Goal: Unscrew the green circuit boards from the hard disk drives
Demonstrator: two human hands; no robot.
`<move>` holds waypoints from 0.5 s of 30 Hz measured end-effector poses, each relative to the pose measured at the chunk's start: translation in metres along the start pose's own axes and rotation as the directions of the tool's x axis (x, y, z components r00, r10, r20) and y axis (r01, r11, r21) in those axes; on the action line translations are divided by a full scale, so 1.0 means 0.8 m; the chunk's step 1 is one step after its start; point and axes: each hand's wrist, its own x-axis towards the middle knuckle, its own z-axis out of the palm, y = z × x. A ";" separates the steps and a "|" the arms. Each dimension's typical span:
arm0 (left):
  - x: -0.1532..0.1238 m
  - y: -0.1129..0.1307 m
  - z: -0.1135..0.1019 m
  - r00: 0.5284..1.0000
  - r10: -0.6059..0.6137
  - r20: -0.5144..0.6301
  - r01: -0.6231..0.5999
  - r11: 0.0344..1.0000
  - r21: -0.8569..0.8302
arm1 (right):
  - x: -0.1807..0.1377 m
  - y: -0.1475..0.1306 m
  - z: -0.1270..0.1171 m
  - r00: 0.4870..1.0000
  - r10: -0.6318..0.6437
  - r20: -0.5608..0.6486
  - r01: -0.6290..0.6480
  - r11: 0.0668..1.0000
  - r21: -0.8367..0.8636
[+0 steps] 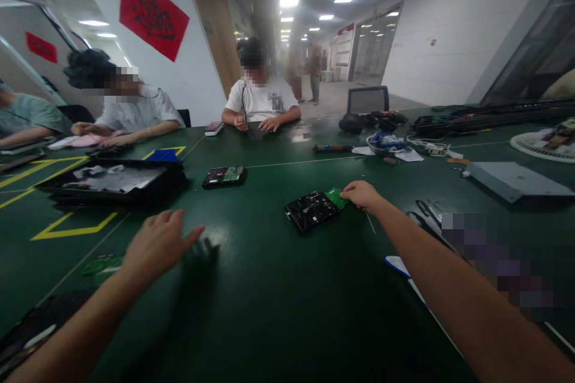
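A black hard drive with a green circuit board at its right end lies on the dark green table. My right hand has its fingers closed at that green end, gripping the drive's edge; the fingertips partly hide the contact. Over the table at the left, my left hand is open with thumb and fingers apart, holding nothing, and its shadow falls beside it. Loose green circuit boards lie just left of my left forearm. Farther off sits a second hard drive.
Black trays are stacked at the left. Across the table a person sits with both hands on the tabletop; other people sit at the left. A grey metal box, a bowl of cables and a screwdriver-like tool lie to the right.
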 end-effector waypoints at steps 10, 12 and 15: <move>0.044 0.286 0.101 0.901 0.411 -0.142 -0.433 0.816 -0.383 | 0.016 0.006 -0.014 0.993 -0.011 0.119 -0.013 0.980 0.198; 0.051 0.294 0.108 0.907 0.407 -0.111 -0.416 0.817 -0.399 | 0.017 0.010 -0.023 0.990 -0.008 0.144 -0.024 0.975 0.222; 0.062 0.280 0.114 0.891 0.449 -0.068 -0.436 0.805 -0.401 | 0.019 0.011 -0.037 0.986 -0.008 0.165 -0.035 0.966 0.254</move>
